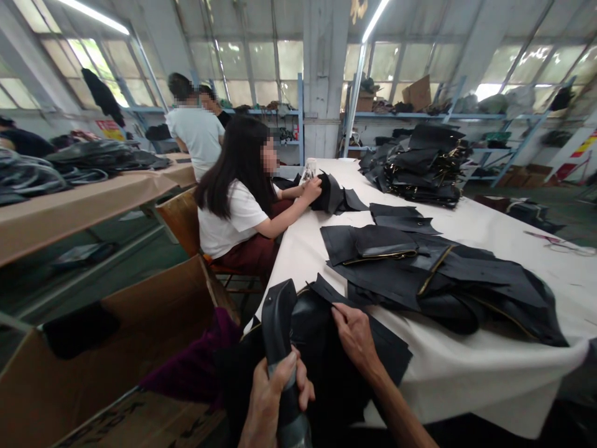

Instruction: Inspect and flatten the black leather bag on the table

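Note:
My left hand (277, 389) is wrapped round a dark, curved tool handle (280, 323) that stands upright at the bottom centre. Just right of it, my right hand (355, 333) pinches the edge of a black fabric piece (387, 348) hanging over the near edge of the table. A shiny black part lies between the two hands. Beyond them, black panels with gold zippers (433, 267) are spread in overlapping layers on the white-covered table (513, 249).
A person in a white shirt (233, 211) sits at the table's left side, holding black pieces (333, 193). A tall black stack (420, 165) stands at the back. Scissors (543, 238) lie far right. An open cardboard box (140, 311) is at lower left.

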The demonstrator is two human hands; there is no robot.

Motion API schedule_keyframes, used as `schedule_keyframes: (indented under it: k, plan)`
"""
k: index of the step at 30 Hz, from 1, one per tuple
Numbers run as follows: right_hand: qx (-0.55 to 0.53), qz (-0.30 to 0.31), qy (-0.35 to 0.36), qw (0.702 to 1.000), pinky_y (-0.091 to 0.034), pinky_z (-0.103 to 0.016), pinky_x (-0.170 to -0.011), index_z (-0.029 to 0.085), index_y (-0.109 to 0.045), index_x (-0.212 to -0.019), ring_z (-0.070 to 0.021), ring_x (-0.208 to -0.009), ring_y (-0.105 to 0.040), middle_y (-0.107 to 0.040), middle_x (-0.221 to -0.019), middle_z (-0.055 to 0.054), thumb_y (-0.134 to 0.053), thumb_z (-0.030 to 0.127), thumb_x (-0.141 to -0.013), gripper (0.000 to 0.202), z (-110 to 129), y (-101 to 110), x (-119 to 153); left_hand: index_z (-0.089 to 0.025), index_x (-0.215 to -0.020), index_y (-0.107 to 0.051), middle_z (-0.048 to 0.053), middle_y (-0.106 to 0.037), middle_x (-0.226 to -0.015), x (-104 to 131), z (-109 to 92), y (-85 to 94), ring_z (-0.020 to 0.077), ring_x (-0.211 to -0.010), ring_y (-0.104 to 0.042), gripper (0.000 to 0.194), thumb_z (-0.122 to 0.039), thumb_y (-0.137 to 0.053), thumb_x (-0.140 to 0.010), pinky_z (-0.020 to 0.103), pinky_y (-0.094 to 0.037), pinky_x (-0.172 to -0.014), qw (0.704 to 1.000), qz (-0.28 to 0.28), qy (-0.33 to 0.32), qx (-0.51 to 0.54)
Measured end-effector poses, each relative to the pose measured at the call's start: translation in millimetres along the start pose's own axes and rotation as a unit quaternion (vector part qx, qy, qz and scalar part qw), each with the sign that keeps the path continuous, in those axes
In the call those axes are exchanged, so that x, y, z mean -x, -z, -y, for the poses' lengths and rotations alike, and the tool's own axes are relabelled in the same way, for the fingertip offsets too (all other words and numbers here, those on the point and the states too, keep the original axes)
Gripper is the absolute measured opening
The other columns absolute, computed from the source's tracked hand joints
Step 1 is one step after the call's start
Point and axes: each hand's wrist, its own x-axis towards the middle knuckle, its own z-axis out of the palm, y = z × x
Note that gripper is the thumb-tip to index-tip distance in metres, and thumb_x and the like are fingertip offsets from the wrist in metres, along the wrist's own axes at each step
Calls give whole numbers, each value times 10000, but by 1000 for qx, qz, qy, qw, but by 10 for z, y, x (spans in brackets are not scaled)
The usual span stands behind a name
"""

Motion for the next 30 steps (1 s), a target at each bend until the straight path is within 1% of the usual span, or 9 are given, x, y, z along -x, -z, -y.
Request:
schedule_keyframes:
  k: [3,6,9,14,18,22,24,26,30]
  plan:
    - [-25,62,-21,998,-249,-237,-467,194,-364,-520,-100,-473,-351,-312,-499,41,-388,353,-825,345,-39,182,-179,-147,-824,-524,-61,-522,-483,26,33,75,98,-336,-476,261,-381,-621,-764,290,-464,-469,1000,18,-3,11]
    - [-47,125,-27,991,-180,-231,-438,209,-286,-508,-79,-451,-245,-221,-497,57,-399,386,-767,334,-64,262,-348,-148,-815,-520,-63,-526,-480,74,56,95,92,-325,-473,270,-392,-623,-766,284,-466,-452,999,46,-1,15]
    - [-52,171,-16,984,-151,-229,-432,210,-275,-499,-73,-451,-214,-203,-488,63,-418,371,-735,320,32,314,-496,-147,-808,-513,-61,-530,-475,120,74,83,94,-314,-475,312,-422,-645,-745,285,-469,-436,997,71,13,0]
    - [-42,245,40,968,-131,-229,-440,195,-299,-502,-67,-467,-209,-204,-502,64,-454,318,-744,313,394,486,-643,-146,-794,-496,-60,-527,-462,153,104,63,96,-315,-485,335,-442,-645,-742,275,-474,-421,994,103,37,-24]
    - [-40,298,86,950,-150,-223,-451,173,-382,-537,-63,-488,-218,-231,-534,64,-462,282,-779,277,592,611,-626,-145,-791,-491,-60,-521,-461,170,102,41,88,-321,-485,325,-436,-631,-756,267,-477,-427,991,128,21,-23]
    - [-39,339,95,935,-170,-210,-437,177,-365,-553,-61,-482,-234,-252,-545,64,-445,290,-802,285,622,623,-525,-139,-788,-502,-58,-518,-469,185,66,23,90,-322,-482,311,-429,-615,-769,283,-482,-439,993,121,-2,-14]
    - [-27,338,95,936,-171,-208,-430,182,-335,-536,-60,-472,-232,-248,-531,65,-452,301,-793,307,610,613,-492,-137,-784,-508,-57,-515,-465,192,36,26,93,-320,-479,323,-438,-624,-759,276,-470,-434,994,105,-11,-12]
    - [-5,305,96,947,-166,-211,-429,188,-303,-517,-63,-467,-221,-230,-516,65,-449,313,-780,326,603,629,-512,-138,-789,-516,-60,-512,-464,211,-5,34,95,-319,-478,321,-435,-633,-752,281,-470,-440,995,92,-21,-4]
    - [59,161,97,980,-170,-234,-439,199,-291,-500,-76,-459,-234,-220,-496,56,-422,310,-759,310,697,833,-747,-151,-785,-528,-60,-514,-460,299,-95,47,101,-314,-470,314,-427,-663,-723,295,-472,-439,996,78,-33,20]
